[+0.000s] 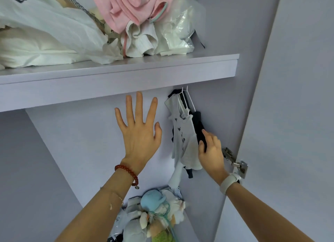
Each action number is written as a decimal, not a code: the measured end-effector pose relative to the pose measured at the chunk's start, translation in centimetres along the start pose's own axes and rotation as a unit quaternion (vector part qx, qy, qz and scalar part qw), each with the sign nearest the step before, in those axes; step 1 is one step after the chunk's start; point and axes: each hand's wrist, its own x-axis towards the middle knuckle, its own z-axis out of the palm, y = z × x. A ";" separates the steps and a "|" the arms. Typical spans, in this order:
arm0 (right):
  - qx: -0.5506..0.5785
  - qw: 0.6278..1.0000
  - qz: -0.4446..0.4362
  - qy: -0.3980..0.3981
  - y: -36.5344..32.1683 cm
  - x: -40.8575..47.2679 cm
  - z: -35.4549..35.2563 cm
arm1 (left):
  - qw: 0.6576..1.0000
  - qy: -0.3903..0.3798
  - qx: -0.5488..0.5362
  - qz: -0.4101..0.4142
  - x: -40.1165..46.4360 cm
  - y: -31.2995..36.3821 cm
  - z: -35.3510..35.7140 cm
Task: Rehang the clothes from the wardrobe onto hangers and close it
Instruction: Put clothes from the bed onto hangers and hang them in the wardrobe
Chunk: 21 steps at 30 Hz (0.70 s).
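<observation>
Inside the lilac wardrobe, a small white printed top hangs on white hangers under the shelf, with a dark garment behind it. My right hand grips the dark garment at the white top's right edge. My left hand is raised with fingers spread, in front of the wardrobe's back panel, holding nothing. The rail itself is hidden by the shelf.
The shelf above carries a pile of white and pink clothes and plastic bags. Soft toys and clothes lie heaped at the bottom. The open door with its hinge stands at right.
</observation>
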 end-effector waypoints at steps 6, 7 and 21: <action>-0.110 0.993 0.020 -0.024 3.2 -12.1 -3.4 | 0.950 -0.264 -0.157 -0.051 -12.1 3.3 0.7; -0.134 0.990 0.039 -0.035 3.8 -14.4 -4.0 | 0.933 -0.317 -0.166 -0.043 -14.3 4.0 0.6; -0.311 0.811 0.492 0.064 5.2 -50.8 -20.7 | 0.690 -0.522 -0.394 0.310 -33.2 24.6 -13.4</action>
